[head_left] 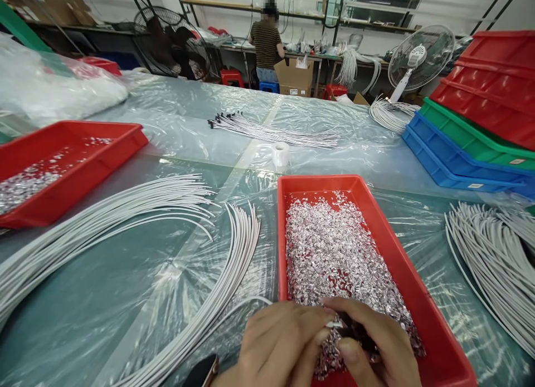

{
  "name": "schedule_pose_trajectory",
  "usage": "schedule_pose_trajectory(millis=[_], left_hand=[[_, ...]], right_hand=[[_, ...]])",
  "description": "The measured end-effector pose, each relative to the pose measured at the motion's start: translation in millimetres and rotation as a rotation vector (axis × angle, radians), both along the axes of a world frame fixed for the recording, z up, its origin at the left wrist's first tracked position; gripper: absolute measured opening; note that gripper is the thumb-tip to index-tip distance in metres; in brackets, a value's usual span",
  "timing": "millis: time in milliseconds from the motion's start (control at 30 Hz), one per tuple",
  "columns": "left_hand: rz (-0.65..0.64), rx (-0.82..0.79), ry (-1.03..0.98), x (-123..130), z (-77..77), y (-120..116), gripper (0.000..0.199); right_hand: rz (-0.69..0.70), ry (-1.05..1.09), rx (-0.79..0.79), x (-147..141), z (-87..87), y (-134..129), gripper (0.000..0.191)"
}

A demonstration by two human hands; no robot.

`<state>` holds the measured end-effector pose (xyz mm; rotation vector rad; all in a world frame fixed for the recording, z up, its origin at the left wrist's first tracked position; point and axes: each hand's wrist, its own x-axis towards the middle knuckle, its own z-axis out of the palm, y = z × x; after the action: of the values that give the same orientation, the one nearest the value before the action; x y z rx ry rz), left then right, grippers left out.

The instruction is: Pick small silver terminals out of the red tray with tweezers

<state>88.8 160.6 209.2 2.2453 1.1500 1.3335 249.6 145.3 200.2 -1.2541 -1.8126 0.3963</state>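
Note:
Over the near end of a red tray (418, 287), my two hands are close together. My left hand (284, 342) pinches a white cable (259, 299), whose tip shows by the fingertips. Curled around a small black object (355, 328), my right hand (380, 342) meets the cable tip; the fingers hide most of that object, so its kind cannot be made out. Many small shiny metal pieces (330, 248) cover the tray's floor beneath and beyond the hands. Left of the tray lies a bundle of white cables (234, 270).
Another red tray (104, 158) with metal pieces stands at left, near a long cable bundle (104, 209). Coiled cables (493, 270) lie at right, below stacked bins (472, 153). Farther back are a clear tape roll (280, 154), black-ended cables (271, 131) and a seated person (266, 42).

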Motion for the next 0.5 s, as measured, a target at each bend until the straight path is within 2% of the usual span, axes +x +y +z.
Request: schedule_pose_trajectory(millis=[133, 300, 500], left_hand=[[-0.045, -0.002, -0.068, 2.3, -4.7, 2.8, 0.019], [-0.152, -0.001, -0.042, 2.8, -6.3, 10.9, 0.016], [-0.16, -0.042, -0.02, 3.7, -7.5, 14.0, 0.017]], right_hand=[[-0.013, 0.06, 0.019, 11.7, -1.0, 1.8, 0.029], [0.14, -0.007, 0.083, 18.4, 12.2, 12.8, 0.031], [0.161, -0.05, 0.068, 20.3, 14.5, 17.4, 0.027]])
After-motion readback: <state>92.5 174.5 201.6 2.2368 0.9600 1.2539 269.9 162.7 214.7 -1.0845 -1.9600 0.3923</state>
